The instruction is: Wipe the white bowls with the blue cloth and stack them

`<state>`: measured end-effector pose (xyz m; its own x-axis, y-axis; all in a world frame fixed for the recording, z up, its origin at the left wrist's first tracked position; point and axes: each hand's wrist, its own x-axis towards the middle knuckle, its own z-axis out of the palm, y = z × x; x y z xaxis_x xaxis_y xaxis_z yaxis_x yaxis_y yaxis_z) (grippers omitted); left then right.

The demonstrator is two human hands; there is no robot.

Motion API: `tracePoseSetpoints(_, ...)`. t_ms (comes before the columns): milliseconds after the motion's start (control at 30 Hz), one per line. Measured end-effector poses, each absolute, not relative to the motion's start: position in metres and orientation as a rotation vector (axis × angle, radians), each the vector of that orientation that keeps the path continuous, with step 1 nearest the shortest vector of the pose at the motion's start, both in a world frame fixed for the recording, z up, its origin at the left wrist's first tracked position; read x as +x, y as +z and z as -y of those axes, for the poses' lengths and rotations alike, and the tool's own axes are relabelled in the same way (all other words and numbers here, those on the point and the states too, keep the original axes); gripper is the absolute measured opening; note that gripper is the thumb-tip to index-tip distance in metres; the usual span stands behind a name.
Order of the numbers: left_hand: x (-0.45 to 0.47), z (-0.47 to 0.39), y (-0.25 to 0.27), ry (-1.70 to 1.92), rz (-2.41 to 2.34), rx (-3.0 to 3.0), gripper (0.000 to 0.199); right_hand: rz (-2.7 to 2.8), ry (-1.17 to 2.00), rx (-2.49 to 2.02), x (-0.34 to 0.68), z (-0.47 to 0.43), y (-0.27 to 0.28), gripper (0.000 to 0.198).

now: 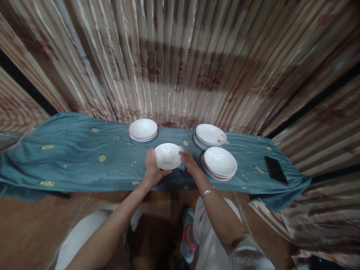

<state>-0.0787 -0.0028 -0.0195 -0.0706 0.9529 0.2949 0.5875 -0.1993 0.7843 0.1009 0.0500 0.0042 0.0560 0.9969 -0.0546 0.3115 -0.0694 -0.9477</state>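
Between my two hands, over the middle of the cloth-covered table, is a white bowl (168, 155), its inside facing up. My left hand (153, 168) grips its left side, fingers along the outside and thumb at the near rim. At the right rim, my right hand (188, 159) holds a light blue cloth (182, 165) against the bowl, with fingers closed. Much of the cloth is hidden behind that hand and the bowl. Just right of my right hand stands a stack of white bowls (219, 162), some with red rims.
Farther back are a stack of flower-patterned plates (210, 134) and a small stack of red-rimmed bowls (143, 129). A black phone (275, 170) lies at the right on the teal tablecloth (81, 157). A pleated curtain (174, 67) hangs close behind the table.
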Motion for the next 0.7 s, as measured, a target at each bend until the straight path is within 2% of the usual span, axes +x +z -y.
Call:
tracePoseSetpoints(200,-0.077,0.001,-0.026,1.296,-1.496,1.557,0.139,1.674,0.791,-1.741,0.091,-0.061,0.028,0.031)
tracePoseSetpoints(367,-0.074,0.004,-0.026,1.317,-1.448,1.558,0.137,2.119,0.302,-1.797,0.082,-0.063,0.034,0.038)
tracePoseSetpoints(700,-0.076,0.009,-0.022,1.291,-1.363,1.464,0.141,2.35,0.247,-1.575,0.055,-0.071,0.038,0.042)
